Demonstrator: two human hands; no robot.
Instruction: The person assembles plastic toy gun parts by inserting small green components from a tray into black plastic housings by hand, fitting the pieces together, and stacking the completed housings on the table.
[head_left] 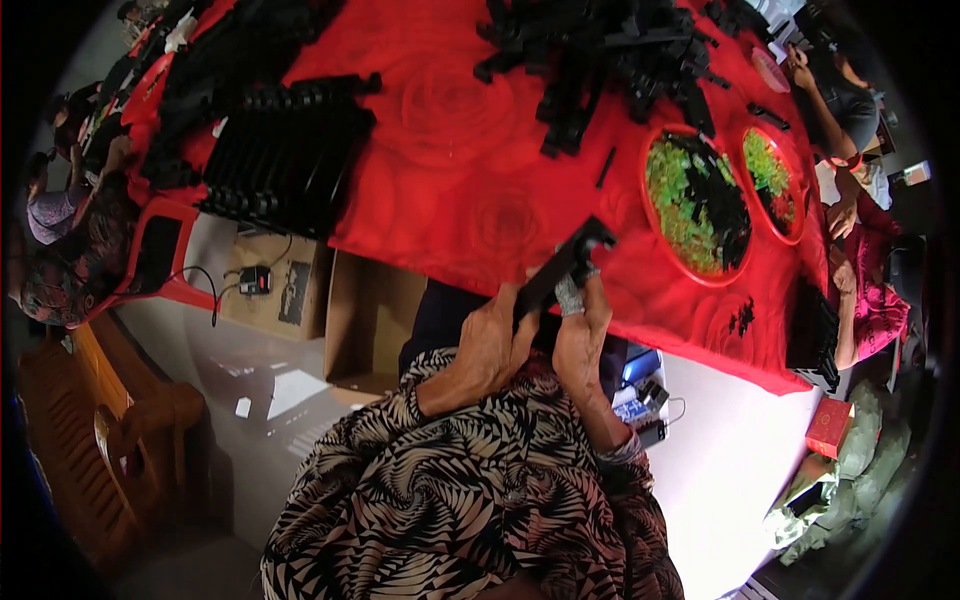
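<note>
A long black plastic part [548, 278] is held up at the near edge of the red-covered table [430, 160], slanting up to the right. My left hand [490, 340] is closed around its lower end. My right hand [584, 335] grips it near the upper end, where a hooked or rounded piece sticks out. A pale grey wrapping [570, 297] covers one or more fingers of the right hand. The finger pads are partly hidden behind the part. Beyond it, a thin black strip [605, 167] lies on the cloth.
Black parts form a pile [610, 50] at the back and a neat row [285, 160] on the left. Two red trays [647, 200] hold small green and black pieces. Below the table's left edge sits a cardboard box [375, 310]. People [845, 115] sit on both sides.
</note>
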